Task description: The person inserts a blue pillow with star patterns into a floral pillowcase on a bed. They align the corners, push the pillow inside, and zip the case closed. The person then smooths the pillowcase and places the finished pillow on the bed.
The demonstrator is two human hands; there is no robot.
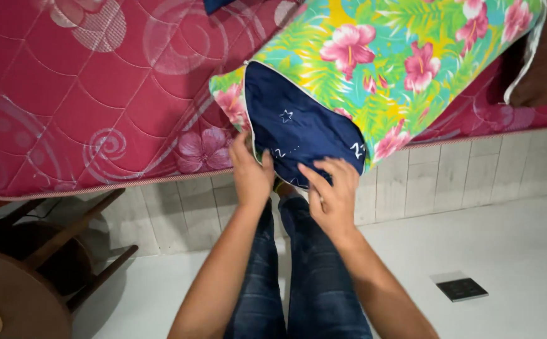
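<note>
A pillow in a bright floral cover (380,56) of green, yellow and pink lies on the magenta quilted mattress (85,94). From the cover's open end sticks out a navy blue inner pillow (298,135) with small white stars. My left hand (249,172) grips the left edge of the cover's opening, next to the navy fabric. My right hand (333,191) presses on the lower end of the navy pillow, fingers curled on it. Below the hands, my legs in dark blue jeans (298,276) stand on the floor.
The mattress rests on a white tiled ledge (474,176) above a white floor (512,251). A dark wooden stool or round table (28,276) stands at the lower left. A small dark floor drain plate (461,289) lies at the lower right.
</note>
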